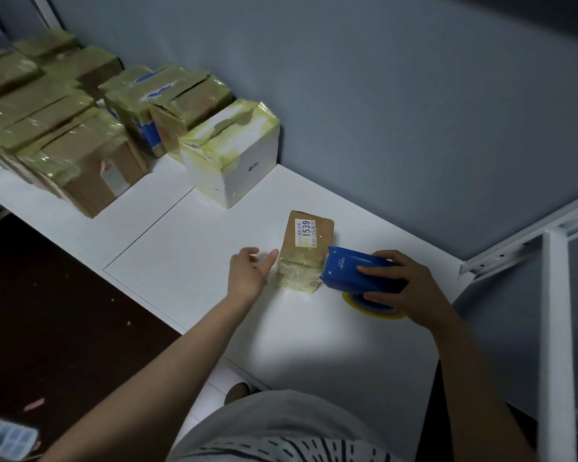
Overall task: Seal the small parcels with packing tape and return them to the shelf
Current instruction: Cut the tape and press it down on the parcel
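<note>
Nearby, at ten o'clock on white shelf (181,261): taped boxes (57,128) crowded together, all closed, white box (231,151) nearest to small parcel (306,251). Lies flat mid-shelf, tape over near end. Left hand (251,273) at its nine o'clock, fingers straight and relaxed; right hand (404,288) at three o'clock, curled round blue tape dispenser (341,265), nose against parcel.

The white shelf (187,271) bears taped parcels (64,128), a white box (231,155), a small parcel (306,248) and a tape dispenser (351,271).
</note>
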